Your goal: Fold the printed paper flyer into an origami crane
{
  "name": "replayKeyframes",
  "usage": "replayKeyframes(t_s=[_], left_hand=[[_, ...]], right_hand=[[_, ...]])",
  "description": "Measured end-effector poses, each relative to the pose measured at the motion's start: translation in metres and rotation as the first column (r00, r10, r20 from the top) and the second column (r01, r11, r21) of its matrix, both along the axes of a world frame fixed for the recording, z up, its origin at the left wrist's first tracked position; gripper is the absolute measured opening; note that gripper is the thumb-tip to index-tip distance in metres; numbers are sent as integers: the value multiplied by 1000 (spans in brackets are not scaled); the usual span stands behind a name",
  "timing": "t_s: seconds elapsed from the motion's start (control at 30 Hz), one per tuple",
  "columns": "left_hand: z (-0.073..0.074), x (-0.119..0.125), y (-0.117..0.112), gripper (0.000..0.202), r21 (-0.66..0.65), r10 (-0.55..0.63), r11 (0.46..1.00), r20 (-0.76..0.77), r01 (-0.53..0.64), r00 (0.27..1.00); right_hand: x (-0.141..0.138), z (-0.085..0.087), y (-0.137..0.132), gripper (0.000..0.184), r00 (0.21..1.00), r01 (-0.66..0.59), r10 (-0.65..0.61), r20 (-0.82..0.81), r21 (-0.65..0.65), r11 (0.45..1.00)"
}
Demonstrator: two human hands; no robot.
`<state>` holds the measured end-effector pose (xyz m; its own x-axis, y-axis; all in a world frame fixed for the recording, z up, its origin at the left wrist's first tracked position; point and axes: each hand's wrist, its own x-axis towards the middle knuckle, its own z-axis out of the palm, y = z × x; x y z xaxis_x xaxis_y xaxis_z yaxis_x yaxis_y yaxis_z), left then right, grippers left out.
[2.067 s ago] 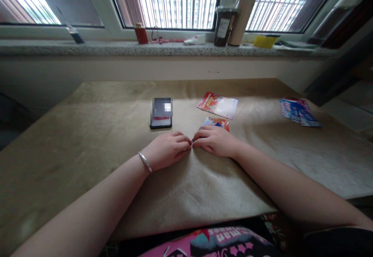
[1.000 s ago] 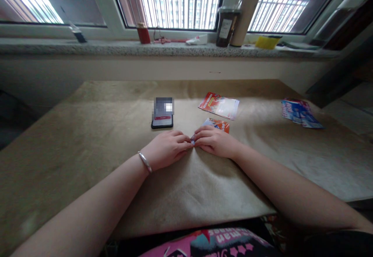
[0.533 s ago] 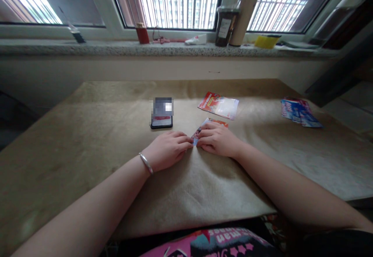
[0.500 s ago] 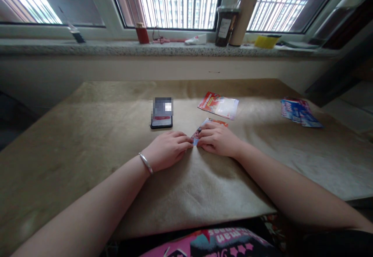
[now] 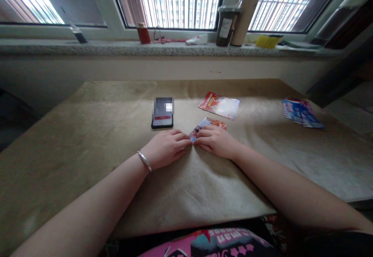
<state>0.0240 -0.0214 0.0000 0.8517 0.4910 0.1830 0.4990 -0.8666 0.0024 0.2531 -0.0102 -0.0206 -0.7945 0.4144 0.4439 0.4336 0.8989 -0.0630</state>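
A small colourful printed leaflet [image 5: 203,124], orange at its far right and bluish at its near left corner, lies slanted on the table. My right hand [image 5: 217,142] covers its near right part, with the fingers bent and pressed together on it. From the other side my left hand [image 5: 169,146], wearing a silver bangle [image 5: 145,161], pinches at the leaflet's near left corner. The fingertips of both hands almost meet there. Beneath them the tan table cover [image 5: 163,195] shows creases. The part of the leaflet under my right hand is hidden.
Beyond my left hand lies a black phone [image 5: 162,122], partly pixelated. Behind the leaflet rest red and white printed sheets [image 5: 220,105]. Several blue printed packets [image 5: 301,113] are fanned at the right. A dark jar [image 5: 227,26] and a red container [image 5: 143,33] stand on the windowsill.
My right hand has shifted slightly left and towards me, uncovering more of the leaflet's orange end. The fingertips of both hands are closer together at the corner.
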Motion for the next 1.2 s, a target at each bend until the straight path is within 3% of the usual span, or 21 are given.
replayKeyframes(t_s=[0.6, 0.93, 1.2], left_hand=[[0, 3, -2, 25, -4, 9, 1000, 17, -8, 1000], [3, 1, -1, 25, -55, 16, 998, 29, -14, 999], [4, 1, -3, 24, -8, 53, 999, 10, -53, 999]], right_hand=[[10, 14, 0, 18, 990, 28, -30, 136, 17, 999], [20, 10, -1, 18, 989, 60, -63, 137, 29, 998], [13, 3, 1, 19, 995, 76, -78, 64, 43, 996]])
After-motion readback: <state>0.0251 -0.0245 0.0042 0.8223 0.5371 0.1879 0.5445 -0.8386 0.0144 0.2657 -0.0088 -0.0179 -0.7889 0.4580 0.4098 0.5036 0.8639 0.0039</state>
